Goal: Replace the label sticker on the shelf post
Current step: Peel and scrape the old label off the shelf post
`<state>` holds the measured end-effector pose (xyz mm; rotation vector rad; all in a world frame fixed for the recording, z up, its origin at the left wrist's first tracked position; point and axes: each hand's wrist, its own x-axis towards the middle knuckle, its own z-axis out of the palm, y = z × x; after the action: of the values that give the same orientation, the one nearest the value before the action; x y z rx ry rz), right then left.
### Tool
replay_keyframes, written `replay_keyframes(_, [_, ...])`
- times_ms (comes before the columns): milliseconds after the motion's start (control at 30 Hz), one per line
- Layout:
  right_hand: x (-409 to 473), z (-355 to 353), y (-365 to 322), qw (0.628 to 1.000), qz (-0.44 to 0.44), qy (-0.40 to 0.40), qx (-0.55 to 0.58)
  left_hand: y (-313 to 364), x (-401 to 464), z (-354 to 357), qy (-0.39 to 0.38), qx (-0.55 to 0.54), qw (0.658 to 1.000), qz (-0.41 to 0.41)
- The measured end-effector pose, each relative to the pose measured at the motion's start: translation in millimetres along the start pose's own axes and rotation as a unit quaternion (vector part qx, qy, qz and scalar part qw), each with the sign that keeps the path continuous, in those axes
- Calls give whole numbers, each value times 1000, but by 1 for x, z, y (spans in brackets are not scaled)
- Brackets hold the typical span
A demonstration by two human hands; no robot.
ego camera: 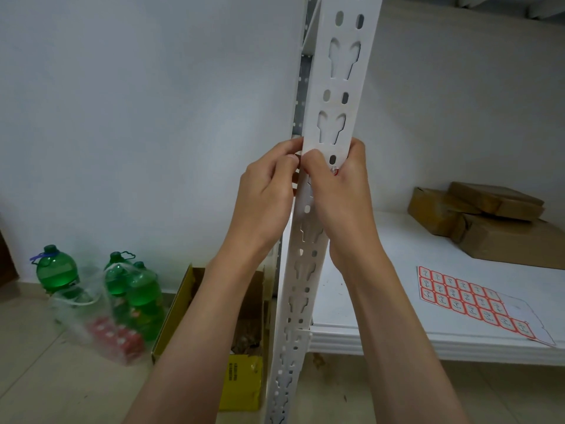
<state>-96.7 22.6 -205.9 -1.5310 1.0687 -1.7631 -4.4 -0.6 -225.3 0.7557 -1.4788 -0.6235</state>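
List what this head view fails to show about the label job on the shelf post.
- Label on the shelf post: only a red sliver shows under the right hand; peeled or stuck, cannot tell.
- Left hand: its fingertips are hidden behind the post edge.
- Sticker sheet: the print is too small to read.
- Post top and foot: cut off by the frame edges.

There is only one view, from a camera on the person's head, which looks forward and a little down, very near to the white shelf post (333, 117) that runs up the middle of the picture. The wide lens bends the edges and takes in the floor (46, 377) at the near left, the wall (153, 102) far left and the shelf board (397, 270) at the right.
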Motion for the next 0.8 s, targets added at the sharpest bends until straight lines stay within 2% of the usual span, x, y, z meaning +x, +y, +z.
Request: replay_keyframes(800, [-1, 6, -2, 999, 25, 23, 6, 1, -1, 2, 13, 12, 1000, -2])
